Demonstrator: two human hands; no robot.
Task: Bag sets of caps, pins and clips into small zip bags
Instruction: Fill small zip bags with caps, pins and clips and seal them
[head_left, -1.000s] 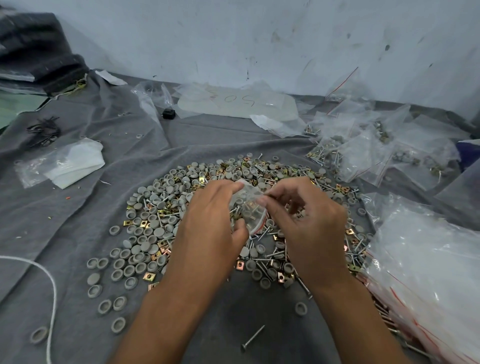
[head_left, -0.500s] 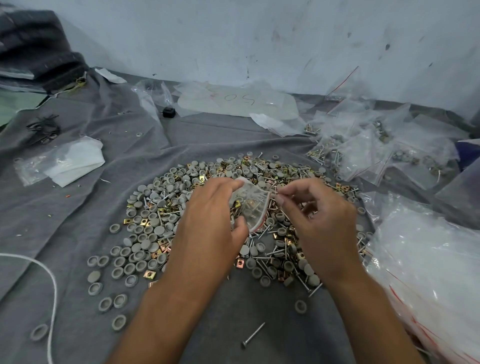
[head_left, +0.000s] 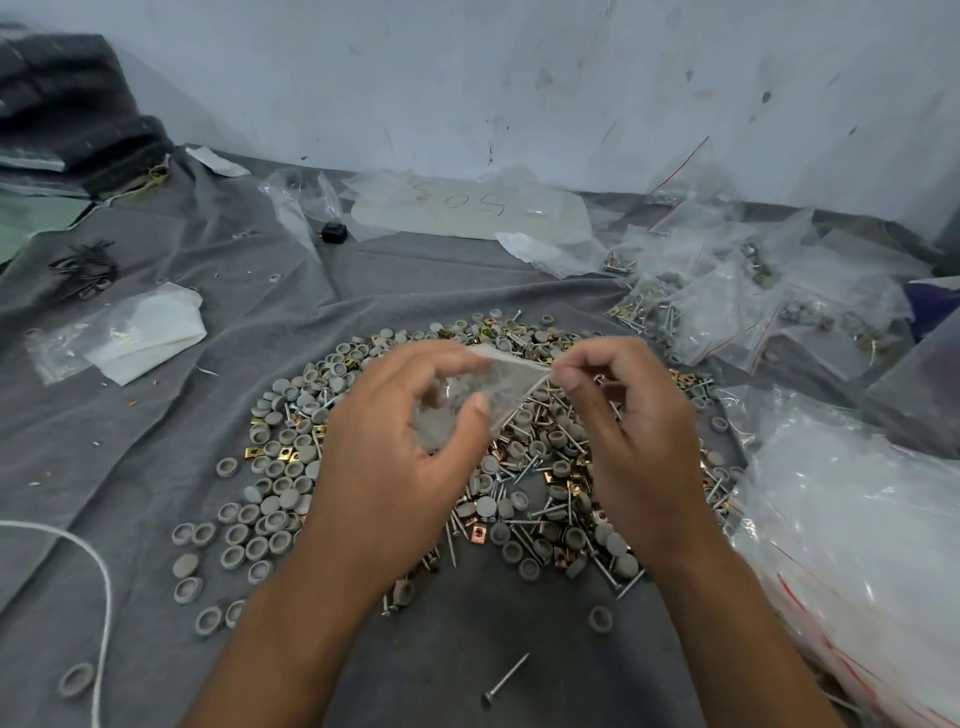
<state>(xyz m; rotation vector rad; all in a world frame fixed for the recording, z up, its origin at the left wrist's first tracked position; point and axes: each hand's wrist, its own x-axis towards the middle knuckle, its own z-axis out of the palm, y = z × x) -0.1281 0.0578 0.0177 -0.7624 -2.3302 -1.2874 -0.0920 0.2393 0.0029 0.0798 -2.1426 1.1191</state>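
A small clear zip bag (head_left: 498, 387) hangs between my two hands above the parts heap. My left hand (head_left: 400, 441) curls round its left side, thumb against the front. My right hand (head_left: 634, 431) pinches the bag's right top corner with thumb and forefinger. Below lies a wide heap of grey round caps (head_left: 280, 499), brass square clips (head_left: 270, 453) and steel pins (head_left: 524, 467) on the grey cloth (head_left: 156, 457). What the bag holds is blurred.
Filled zip bags (head_left: 727, 306) lie at the back right. A big sack of empty bags (head_left: 862, 561) sits at the right. A folded white plastic packet (head_left: 140, 332) lies left, a white cord (head_left: 98, 571) near left, one loose pin (head_left: 504, 675) in front.
My hands have risen a little and spread apart, stretching the bag's top edge between them. My right hand slid to the bag's right corner.
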